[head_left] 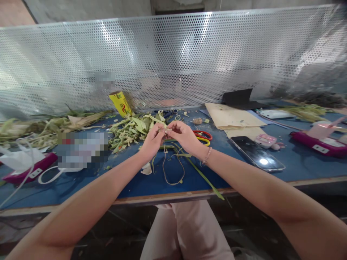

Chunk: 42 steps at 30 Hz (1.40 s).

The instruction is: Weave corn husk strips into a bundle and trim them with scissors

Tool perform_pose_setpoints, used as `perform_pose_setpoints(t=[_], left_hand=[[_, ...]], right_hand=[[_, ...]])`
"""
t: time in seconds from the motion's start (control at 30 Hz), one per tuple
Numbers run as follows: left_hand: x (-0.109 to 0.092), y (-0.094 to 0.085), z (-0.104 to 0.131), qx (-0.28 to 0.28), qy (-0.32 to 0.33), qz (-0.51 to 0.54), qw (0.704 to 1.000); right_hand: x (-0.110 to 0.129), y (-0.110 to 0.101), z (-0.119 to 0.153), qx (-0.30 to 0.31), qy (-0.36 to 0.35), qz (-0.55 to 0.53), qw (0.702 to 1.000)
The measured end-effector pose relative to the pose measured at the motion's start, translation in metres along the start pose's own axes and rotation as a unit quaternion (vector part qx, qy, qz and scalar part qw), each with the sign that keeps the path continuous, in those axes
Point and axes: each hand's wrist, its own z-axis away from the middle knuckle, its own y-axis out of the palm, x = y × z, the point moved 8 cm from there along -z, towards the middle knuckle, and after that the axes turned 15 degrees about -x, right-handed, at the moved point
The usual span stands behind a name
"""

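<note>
My left hand (153, 141) and my right hand (185, 137) meet over the middle of the table, thumbs and forefingers pinched close together. Between the fingertips is a pale green plant strip (166, 128); the fingers partly cover it. Just left of my hands lies a heap of green leaves and stems (126, 134). Below them, a loop of thin brown string (173, 183) hangs down or lies on the table; I cannot tell which. A long green stalk (203, 175) slants past the front edge. Scissors with red and yellow handles (204, 136) lie behind my right wrist.
A perforated metal screen (173, 61) runs along the back of the blue table (151, 186). At left stand a yellow tube (120, 104) and a purple power strip (40, 169). Rightward are brown paper (233, 116), a phone (256, 153) and another purple power strip (317, 143).
</note>
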Motion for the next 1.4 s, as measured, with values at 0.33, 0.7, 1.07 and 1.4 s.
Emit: perform_pose_setpoints(t=[0.33, 0.7, 1.07, 1.4], left_hand=[[-0.002, 0.006, 0.005, 0.047, -0.010, -0.034, 0.998], [-0.005, 0.008, 0.007, 0.065, -0.016, 0.010, 0.998], [-0.007, 0.013, 0.010, 0.110, 0.000, 0.044, 0.993], [-0.001, 0.013, 0.010, 0.094, -0.015, 0.016, 0.995]], right_hand=[[0.017, -0.013, -0.001, -0.065, -0.067, 0.054, 0.994], [0.020, -0.014, -0.002, -0.065, -0.074, 0.027, 0.995], [0.025, -0.018, -0.002, -0.086, -0.074, 0.064, 0.992], [0.032, -0.008, 0.006, -0.051, -0.138, 0.129, 0.981]])
